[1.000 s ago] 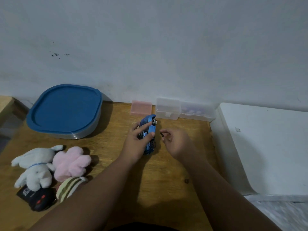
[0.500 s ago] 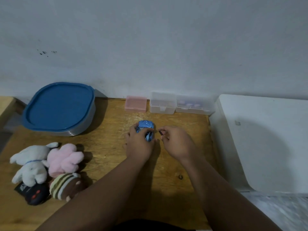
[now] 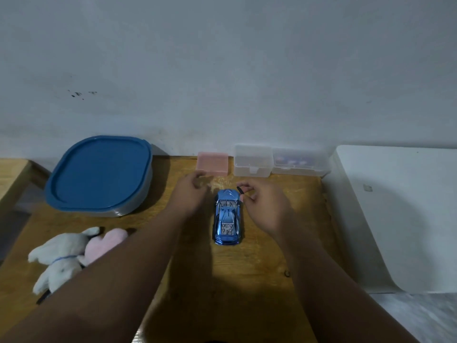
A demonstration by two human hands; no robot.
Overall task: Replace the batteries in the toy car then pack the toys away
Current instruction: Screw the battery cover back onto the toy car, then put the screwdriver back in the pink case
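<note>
While car point(image 3: 228, 217) rests, right hand point(image 3: 263, 207) pinching piece point(image 3: 239, 190)

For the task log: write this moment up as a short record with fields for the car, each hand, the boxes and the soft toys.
car: shiny blue toy car, on its wheels on the wooden table, between the hands, touched by neither
left hand: left hand, fingers curled, holding nothing visible, just short of the pink plastic box
right hand: right hand, pinching a small dark piece above the car's far end
boxes: two clear plastic boxes by the wall; blue-lidded container at left
soft toys: white plush rabbit and pink plush toy, partly hidden by the left forearm
</note>
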